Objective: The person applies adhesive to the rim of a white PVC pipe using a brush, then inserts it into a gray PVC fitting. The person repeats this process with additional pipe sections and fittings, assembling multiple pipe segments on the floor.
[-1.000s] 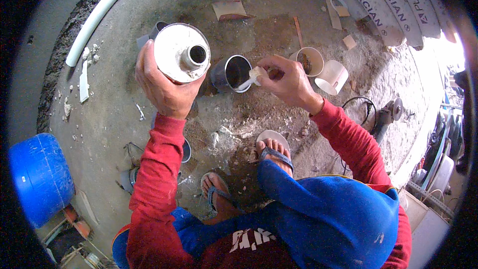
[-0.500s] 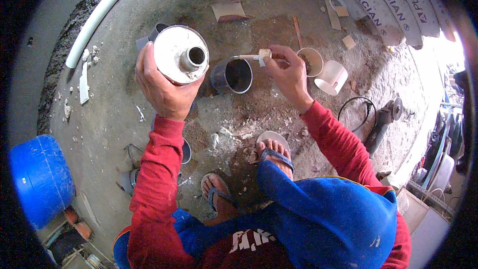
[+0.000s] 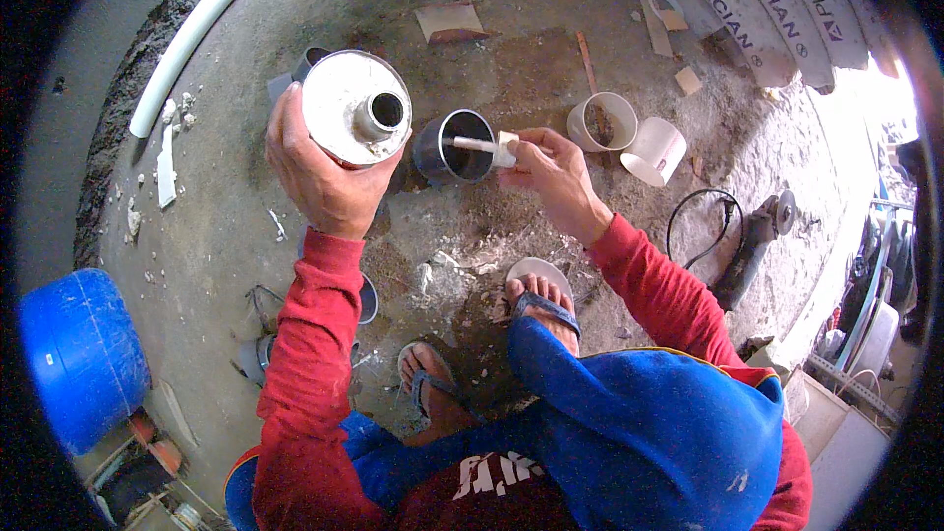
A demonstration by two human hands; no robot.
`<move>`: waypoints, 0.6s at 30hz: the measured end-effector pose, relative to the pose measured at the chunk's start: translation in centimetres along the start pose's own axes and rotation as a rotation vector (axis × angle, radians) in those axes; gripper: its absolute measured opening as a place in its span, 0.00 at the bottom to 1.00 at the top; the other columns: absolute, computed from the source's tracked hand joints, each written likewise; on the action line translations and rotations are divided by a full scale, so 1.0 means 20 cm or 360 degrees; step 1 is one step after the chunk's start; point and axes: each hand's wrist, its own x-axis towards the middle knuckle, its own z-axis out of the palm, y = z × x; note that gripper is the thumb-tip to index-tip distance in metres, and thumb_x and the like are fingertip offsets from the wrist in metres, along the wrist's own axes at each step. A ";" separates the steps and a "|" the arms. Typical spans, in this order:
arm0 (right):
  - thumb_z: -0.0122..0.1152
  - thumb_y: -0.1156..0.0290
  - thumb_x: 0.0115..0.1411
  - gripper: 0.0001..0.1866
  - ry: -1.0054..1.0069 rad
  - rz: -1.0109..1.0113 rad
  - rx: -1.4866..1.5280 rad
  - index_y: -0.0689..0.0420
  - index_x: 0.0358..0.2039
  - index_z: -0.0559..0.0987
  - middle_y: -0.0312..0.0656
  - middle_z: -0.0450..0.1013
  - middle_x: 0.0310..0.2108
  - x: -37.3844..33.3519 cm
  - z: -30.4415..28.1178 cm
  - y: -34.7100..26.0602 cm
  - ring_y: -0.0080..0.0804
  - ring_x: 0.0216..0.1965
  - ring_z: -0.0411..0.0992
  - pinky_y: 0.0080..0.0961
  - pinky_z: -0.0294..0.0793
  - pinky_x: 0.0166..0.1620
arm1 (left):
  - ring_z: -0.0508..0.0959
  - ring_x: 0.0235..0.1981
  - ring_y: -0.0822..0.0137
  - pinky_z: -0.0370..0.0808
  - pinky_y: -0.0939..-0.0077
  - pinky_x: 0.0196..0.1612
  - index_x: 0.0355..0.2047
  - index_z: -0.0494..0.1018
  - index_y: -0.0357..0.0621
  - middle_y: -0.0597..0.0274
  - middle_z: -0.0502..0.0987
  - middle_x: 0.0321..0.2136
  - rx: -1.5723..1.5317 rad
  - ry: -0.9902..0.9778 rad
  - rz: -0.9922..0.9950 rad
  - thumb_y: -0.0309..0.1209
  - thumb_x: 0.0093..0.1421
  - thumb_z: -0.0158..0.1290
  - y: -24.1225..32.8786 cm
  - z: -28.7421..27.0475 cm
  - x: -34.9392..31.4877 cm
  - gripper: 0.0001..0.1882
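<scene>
The left hand (image 3: 320,172) still grips the round white can (image 3: 354,120) up off the ground. The right hand (image 3: 553,169) pinches a small white brush (image 3: 484,146), and its tip has now moved left over the dark pipe piece (image 3: 454,146) on the dirty floor (image 3: 511,69).
</scene>
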 end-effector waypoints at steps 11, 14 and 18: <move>0.61 0.66 0.68 0.19 -0.0026 0.0156 0.0327 0.70 0.50 0.73 0.49 0.78 0.43 0.00 0.03 0.04 0.35 0.42 0.79 0.29 0.85 0.44 | 0.72 0.58 0.46 0.68 0.50 0.61 0.67 0.59 0.39 0.47 0.70 0.59 -0.0007 -0.0025 0.0017 0.42 0.38 0.79 0.01 0.00 0.01 0.59; 0.60 0.66 0.68 0.18 -0.0147 0.0168 0.0180 0.70 0.49 0.75 0.48 0.78 0.43 0.01 -0.01 0.01 0.34 0.42 0.79 0.28 0.84 0.43 | 0.72 0.58 0.46 0.68 0.50 0.61 0.67 0.59 0.39 0.47 0.70 0.59 -0.0005 -0.0037 0.0015 0.43 0.38 0.79 0.01 -0.01 0.01 0.59; 0.60 0.66 0.69 0.17 -0.0304 0.0140 -0.0152 0.70 0.48 0.76 0.49 0.78 0.43 0.06 -0.07 -0.04 0.33 0.42 0.79 0.28 0.85 0.43 | 0.72 0.59 0.46 0.69 0.49 0.61 0.66 0.59 0.39 0.47 0.70 0.58 0.0003 -0.0021 0.0019 0.43 0.39 0.79 0.01 -0.01 0.01 0.59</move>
